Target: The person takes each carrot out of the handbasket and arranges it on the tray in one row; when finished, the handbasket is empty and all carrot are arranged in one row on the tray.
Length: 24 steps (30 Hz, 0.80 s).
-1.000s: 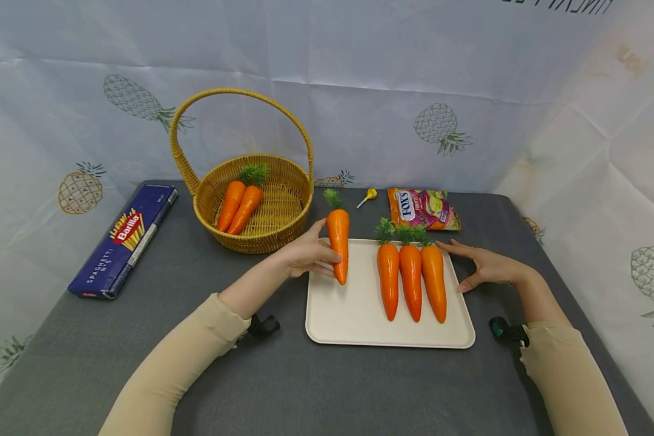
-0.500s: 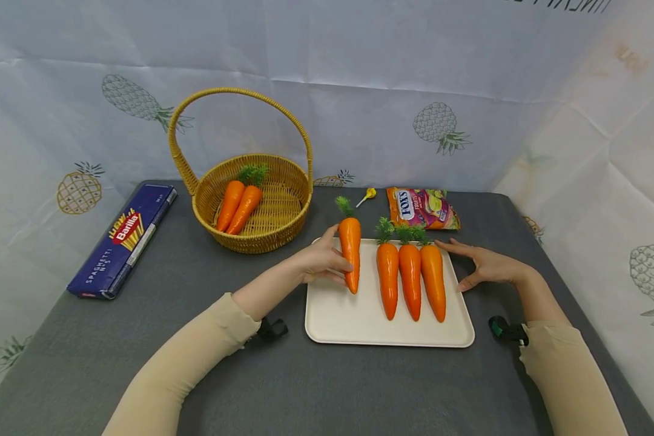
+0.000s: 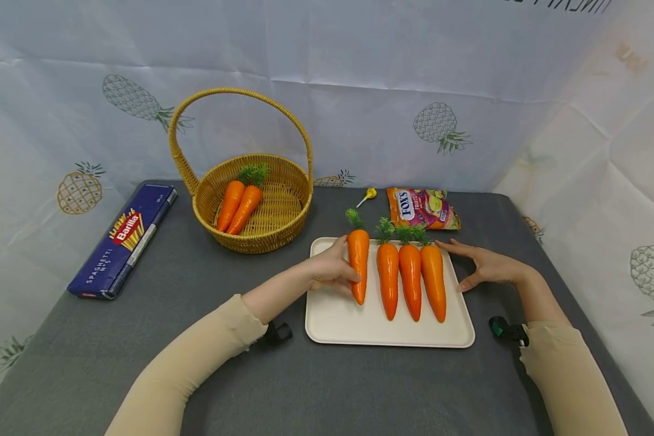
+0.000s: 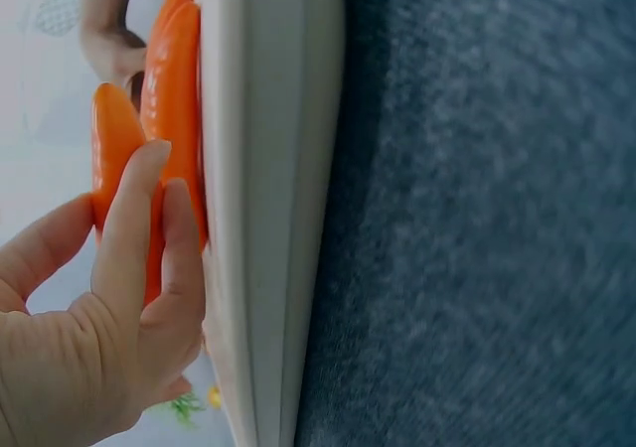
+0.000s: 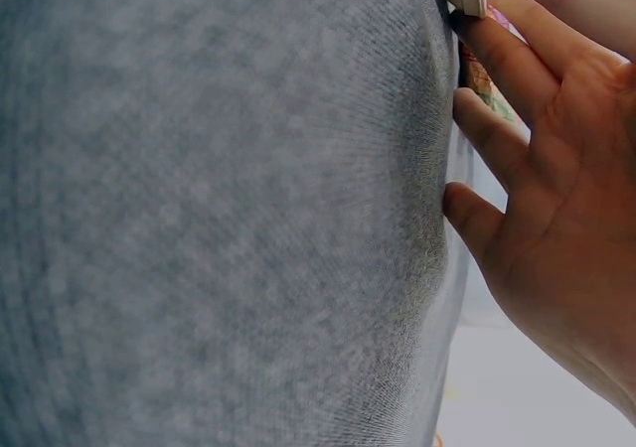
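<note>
My left hand [image 3: 331, 266] grips an orange carrot [image 3: 358, 257] with a green tuft, its fingers and thumb around the sides. This carrot is over the left half of a cream tray [image 3: 332, 324], its tip toward me. In the left wrist view the held carrot [image 4: 117, 134] stands a little off the tray, beside the other carrots [image 4: 177, 99]. Three more carrots [image 3: 410, 278] lie side by side on the tray, to the right of the held one. My right hand [image 3: 487, 266] rests at the tray's right edge, fingers spread, holding nothing.
A wicker basket [image 3: 283, 239] with a tall handle stands at the back left, two carrots [image 3: 240, 206] inside. Left of it lies a blue spaghetti box [image 3: 125, 239]. Behind the tray are a yellow lollipop [image 3: 370, 194] and a Fox's candy bag [image 3: 424, 209].
My left hand has carried the carrot to the right and toward me, bringing it further over the tray and closer to the three others. The right hand has stayed in place.
</note>
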{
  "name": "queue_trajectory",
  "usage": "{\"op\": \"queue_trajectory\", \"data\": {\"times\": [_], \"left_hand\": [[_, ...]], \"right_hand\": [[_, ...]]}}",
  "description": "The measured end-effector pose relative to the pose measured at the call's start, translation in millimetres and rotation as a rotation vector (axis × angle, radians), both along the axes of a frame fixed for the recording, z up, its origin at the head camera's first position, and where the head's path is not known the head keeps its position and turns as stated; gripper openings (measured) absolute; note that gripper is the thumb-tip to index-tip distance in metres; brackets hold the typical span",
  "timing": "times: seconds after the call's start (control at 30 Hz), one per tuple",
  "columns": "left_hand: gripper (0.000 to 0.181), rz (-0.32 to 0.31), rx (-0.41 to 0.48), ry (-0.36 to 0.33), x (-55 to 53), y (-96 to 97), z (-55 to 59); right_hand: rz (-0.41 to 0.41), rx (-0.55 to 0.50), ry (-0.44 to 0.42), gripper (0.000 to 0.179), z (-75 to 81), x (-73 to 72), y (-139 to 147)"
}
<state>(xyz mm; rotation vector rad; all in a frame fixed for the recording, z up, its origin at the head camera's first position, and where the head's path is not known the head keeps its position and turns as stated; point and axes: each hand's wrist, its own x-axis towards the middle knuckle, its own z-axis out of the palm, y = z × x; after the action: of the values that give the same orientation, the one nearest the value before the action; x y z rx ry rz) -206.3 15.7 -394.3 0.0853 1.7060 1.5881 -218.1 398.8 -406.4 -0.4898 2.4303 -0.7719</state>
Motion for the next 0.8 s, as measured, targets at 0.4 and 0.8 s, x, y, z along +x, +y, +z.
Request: {"op": "queue_trajectory", "data": {"times": [0.4, 0.8], "left_hand": [[0.103, -0.052, 0.022, 0.008, 6.1, 5.0, -7.1], [0.102, -0.068, 0.001, 0.029, 9.6, 10.7, -6.2]], "right_hand": [[-0.002, -0.005, -0.002, 0.109, 0.7, 0.9, -0.9], [0.013, -0.019, -0.001, 0.106, 0.5, 0.1, 0.1]]}}
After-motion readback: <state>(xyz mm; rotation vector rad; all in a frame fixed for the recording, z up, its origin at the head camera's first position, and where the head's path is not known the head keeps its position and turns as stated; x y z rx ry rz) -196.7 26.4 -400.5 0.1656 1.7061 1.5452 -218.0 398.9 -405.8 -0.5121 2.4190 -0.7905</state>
